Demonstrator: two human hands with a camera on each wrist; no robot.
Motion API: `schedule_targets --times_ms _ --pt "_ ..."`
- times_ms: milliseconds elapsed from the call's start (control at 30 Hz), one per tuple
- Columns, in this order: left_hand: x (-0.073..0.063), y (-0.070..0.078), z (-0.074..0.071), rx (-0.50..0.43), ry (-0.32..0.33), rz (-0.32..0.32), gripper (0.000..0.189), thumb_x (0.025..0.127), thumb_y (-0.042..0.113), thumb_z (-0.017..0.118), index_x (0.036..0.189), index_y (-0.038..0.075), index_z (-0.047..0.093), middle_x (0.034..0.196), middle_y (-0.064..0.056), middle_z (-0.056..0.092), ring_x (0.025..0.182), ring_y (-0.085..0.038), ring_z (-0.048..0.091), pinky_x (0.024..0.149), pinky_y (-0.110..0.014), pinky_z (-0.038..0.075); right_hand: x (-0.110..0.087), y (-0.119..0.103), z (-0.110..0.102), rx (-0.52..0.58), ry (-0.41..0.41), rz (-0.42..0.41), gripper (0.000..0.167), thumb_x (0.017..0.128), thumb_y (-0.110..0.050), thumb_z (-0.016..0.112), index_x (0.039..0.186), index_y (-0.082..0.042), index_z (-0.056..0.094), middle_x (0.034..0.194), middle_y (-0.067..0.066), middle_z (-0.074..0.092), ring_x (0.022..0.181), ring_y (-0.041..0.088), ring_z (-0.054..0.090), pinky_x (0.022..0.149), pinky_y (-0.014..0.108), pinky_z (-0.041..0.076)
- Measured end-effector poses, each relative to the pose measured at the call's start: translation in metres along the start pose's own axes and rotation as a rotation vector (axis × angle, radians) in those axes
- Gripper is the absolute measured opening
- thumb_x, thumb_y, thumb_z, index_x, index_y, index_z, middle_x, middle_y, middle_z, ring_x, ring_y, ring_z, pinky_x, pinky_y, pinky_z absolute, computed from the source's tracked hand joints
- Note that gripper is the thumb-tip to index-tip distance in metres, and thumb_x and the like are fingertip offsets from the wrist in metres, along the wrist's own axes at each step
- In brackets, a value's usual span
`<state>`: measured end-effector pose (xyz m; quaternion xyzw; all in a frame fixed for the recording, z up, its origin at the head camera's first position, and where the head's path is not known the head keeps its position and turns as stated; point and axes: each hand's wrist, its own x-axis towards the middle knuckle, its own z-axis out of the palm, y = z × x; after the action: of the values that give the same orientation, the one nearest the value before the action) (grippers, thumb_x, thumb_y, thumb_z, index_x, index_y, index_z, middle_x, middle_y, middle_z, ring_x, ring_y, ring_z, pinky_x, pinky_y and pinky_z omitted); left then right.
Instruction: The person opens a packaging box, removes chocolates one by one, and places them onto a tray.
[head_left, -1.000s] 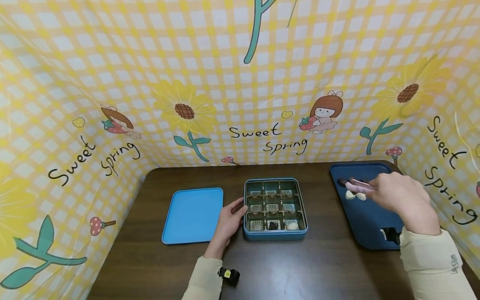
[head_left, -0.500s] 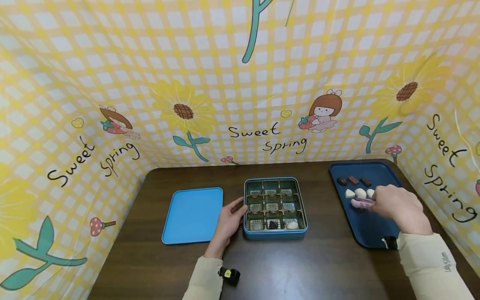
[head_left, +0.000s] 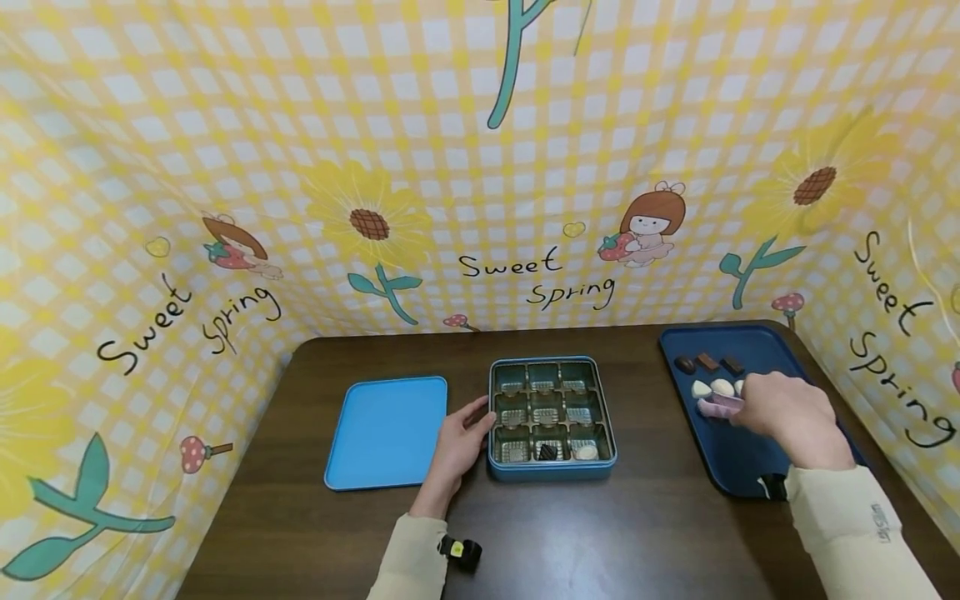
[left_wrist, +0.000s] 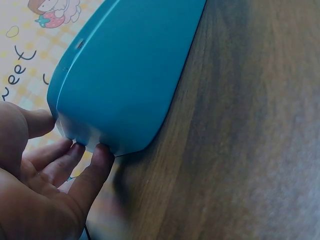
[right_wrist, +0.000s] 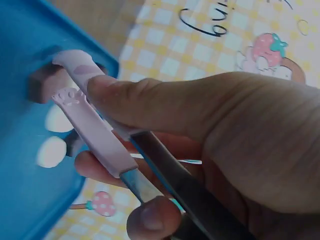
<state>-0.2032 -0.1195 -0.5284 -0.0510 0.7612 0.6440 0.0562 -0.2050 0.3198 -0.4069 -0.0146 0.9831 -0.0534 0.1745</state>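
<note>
My right hand (head_left: 787, 417) grips a pair of tongs (right_wrist: 95, 125) with pink paw-shaped tips, low over the dark blue tray (head_left: 738, 467). Their tips stand slightly apart, right beside the white chocolates (head_left: 722, 387); in the right wrist view a brown piece (right_wrist: 42, 85) lies by them. My left hand (head_left: 459, 442) touches the left side of a blue tin (head_left: 551, 472), thumb at its rim and fingertips against its wall (left_wrist: 120, 90). The tin has a divided insert; a dark chocolate (head_left: 547, 452) and a white chocolate (head_left: 585, 452) sit in its front row, middle and right.
A light blue lid (head_left: 386, 433) lies left of the tin on the dark wooden table (head_left: 555, 533). Dark and brown chocolates (head_left: 707, 361) form a row at the back of the tray. A yellow checked cloth (head_left: 480, 167) hangs around the table.
My right hand and the tongs have come down and toward me, from the back of the tray to the front of the white chocolates. The left hand and the tin stay put.
</note>
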Motion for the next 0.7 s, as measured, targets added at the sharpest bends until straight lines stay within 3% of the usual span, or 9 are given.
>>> schedule_targets --times_ms 100,300,433,567,700 --pt "-0.001 0.000 0.002 0.007 -0.001 -0.002 0.046 0.102 0.024 0.063 0.145 0.007 0.056 0.139 -0.018 0.060 0.101 -0.019 0.068 0.076 -0.032 0.058 -0.008 -0.005 -0.009 -0.002 0.062 -0.003 0.035 0.093 -0.036 0.072 0.098 -0.002 0.072 0.083 0.014 0.064 0.067 0.030 0.056 0.053 0.045 0.045" --pt "0.001 -0.001 0.000 0.008 0.015 0.003 0.045 0.102 0.023 0.064 0.144 0.008 0.058 0.137 -0.016 0.061 0.096 -0.016 0.068 0.073 -0.029 0.057 -0.025 -0.037 -0.035 -0.027 0.238 -0.058 0.052 0.092 -0.040 0.072 0.127 -0.001 0.069 0.103 0.027 0.070 0.070 0.035 0.062 0.053 0.049 0.048" --pt "0.001 -0.001 0.000 0.005 0.014 -0.002 0.045 0.102 0.023 0.063 0.144 0.008 0.057 0.137 -0.016 0.061 0.098 -0.017 0.068 0.073 -0.030 0.058 -0.037 -0.071 -0.043 -0.033 0.298 -0.135 0.054 0.091 -0.042 0.074 0.132 -0.007 0.067 0.093 0.017 0.073 0.064 0.026 0.059 0.049 0.041 0.043" --pt "0.000 0.000 0.000 0.005 0.010 0.001 0.045 0.103 0.023 0.062 0.144 0.007 0.056 0.138 -0.017 0.061 0.100 -0.018 0.068 0.074 -0.031 0.058 -0.043 -0.105 -0.037 -0.034 0.358 -0.241 0.049 0.090 -0.041 0.076 0.130 -0.013 0.070 0.084 0.008 0.072 0.058 0.019 0.055 0.047 0.038 0.040" --pt "-0.002 0.000 0.001 0.002 0.004 0.006 0.045 0.103 0.023 0.062 0.145 0.007 0.056 0.138 -0.016 0.061 0.103 -0.019 0.068 0.075 -0.032 0.058 -0.042 -0.134 -0.023 -0.029 0.345 -0.361 0.040 0.089 -0.036 0.078 0.123 -0.018 0.074 0.072 -0.004 0.066 0.053 0.012 0.051 0.046 0.034 0.039"
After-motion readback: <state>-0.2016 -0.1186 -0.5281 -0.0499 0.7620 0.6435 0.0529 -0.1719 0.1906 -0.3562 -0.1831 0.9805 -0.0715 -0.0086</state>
